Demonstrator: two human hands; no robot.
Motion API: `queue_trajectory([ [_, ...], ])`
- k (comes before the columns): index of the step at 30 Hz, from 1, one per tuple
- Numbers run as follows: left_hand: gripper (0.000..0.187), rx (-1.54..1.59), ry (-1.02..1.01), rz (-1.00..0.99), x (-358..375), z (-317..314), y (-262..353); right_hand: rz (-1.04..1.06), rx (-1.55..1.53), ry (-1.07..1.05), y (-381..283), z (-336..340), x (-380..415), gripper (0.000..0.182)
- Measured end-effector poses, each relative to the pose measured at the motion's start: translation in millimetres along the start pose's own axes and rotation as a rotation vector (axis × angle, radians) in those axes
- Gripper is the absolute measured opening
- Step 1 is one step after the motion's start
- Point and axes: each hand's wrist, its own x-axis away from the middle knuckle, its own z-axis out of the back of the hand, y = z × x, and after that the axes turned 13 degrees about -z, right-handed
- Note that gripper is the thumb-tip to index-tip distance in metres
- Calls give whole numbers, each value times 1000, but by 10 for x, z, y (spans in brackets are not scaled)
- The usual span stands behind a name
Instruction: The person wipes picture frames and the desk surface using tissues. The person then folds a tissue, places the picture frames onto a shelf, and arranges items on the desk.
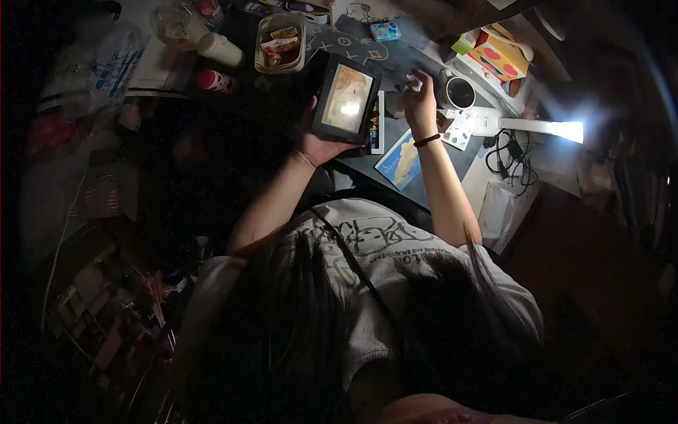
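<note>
My left hand [321, 145] is wrapped round the lower left edge of a dark picture frame [345, 99], tilted up over the desk, with glare on its picture. To its right my right hand [421, 106] is raised with the fingers closed round a crumpled whitish tissue [412, 83]. A dark band circles the right wrist. Beside that hand stands a white mug [458, 92] with dark contents. Below the hands a blue and yellow card [400, 161] lies on the dark desk mat [367, 167]. A narrow white-edged box [378, 124] is partly hidden behind the frame.
A lit white lamp [544, 126] lies at the right, near tangled black cables [512, 162]. At the back are a plastic container [281, 44] with packets, a white bottle [219, 49], a small blue box [385, 31] and a colourful carton [500, 56].
</note>
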Motion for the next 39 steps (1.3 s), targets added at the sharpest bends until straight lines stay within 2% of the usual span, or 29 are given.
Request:
queue_trajectory([
  [1, 82, 0, 0, -6, 0, -14, -11, 271, 282, 260, -23, -60, 22, 24],
  [2, 82, -1, 0, -3, -2, -30, -28, 341, 308, 351, -53, -92, 45, 29],
  [4, 77, -10, 24, -24, -2, -71, -68, 248, 193, 180, -443, -201, 300, 28],
  [5, 77, -10, 25, -23, -4, -96, -85, 530, 462, 230, -372, -201, 225, 22],
  [7, 73, -81, 61, -45, -14, -155, -103, 718, 591, 205, -349, -311, 166, 16],
  [9, 72, -80, 62, -46, -21, -150, -101, 728, 532, 122, -339, -394, 188, 13],
  [11, 70, -77, 65, -49, -30, -121, -91, 629, 451, 8, -361, -441, 244, 16],
  [15, 71, -129, 140, -65, -47, -58, -69, 603, 487, 26, -201, -490, 219, 15],
  [19, 70, -128, 179, -95, -87, 58, -15, 616, 510, -88, -177, -500, 578, 17],
  [20, 70, -127, 179, -97, -83, 73, -6, 660, 511, -124, -174, -500, 654, 17],
  [21, 68, -133, 149, -91, -73, 57, 4, 604, 424, -271, -163, -487, 702, 20],
  [24, 66, -128, 115, -74, -32, -7, 15, 553, 364, -294, -179, -447, 692, 16],
  [27, 67, -84, 107, -55, -32, -49, -23, 494, 432, 23, -288, -425, 330, 12],
  [30, 67, -36, 114, -44, -87, 20, -16, 551, 456, 48, -242, -564, 342, 16],
  [32, 66, -72, 183, -100, -116, 53, 35, 570, 356, -141, -170, -672, 661, 16],
  [33, 64, 113, 84, -62, -100, 114, 65, 609, 313, -197, -122, -705, 800, 16],
  [34, 64, 114, 84, -65, -97, 167, 53, 610, 313, -200, -127, -693, 787, 16],
  [36, 61, 35, 109, 15, -74, 229, 15, 659, 345, -194, -146, -646, 741, 15],
  [37, 59, -150, 241, -5, -44, 106, -1, 574, 345, -120, -211, -639, 676, 21],
  [39, 58, -144, 205, -5, -62, -39, -57, 436, 312, 18, -366, -645, 314, 23],
])
